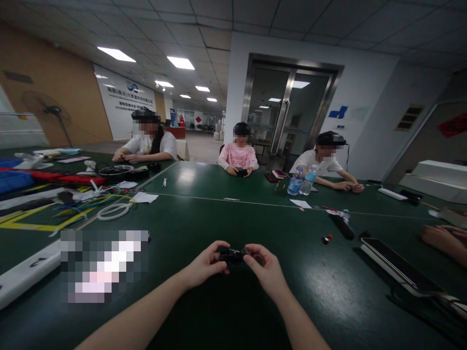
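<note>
A small black object (231, 255), roughly cylindrical, is held level between my two hands just above the green table (204, 218). My left hand (205, 265) is closed around its left end, thumb below and index finger above. At the right end, my right hand (265, 268) pinches a dark part of it between thumb and fingertips. The object is too small and dark for me to tell its kind.
A white power strip (29, 274) and a blurred-out flat item (109, 267) lie left, near loose cables (113, 211). On the right are a phone on a white block (397, 265) and another person's hand (445, 240). Water bottles (301, 181) and several seated people are farther back.
</note>
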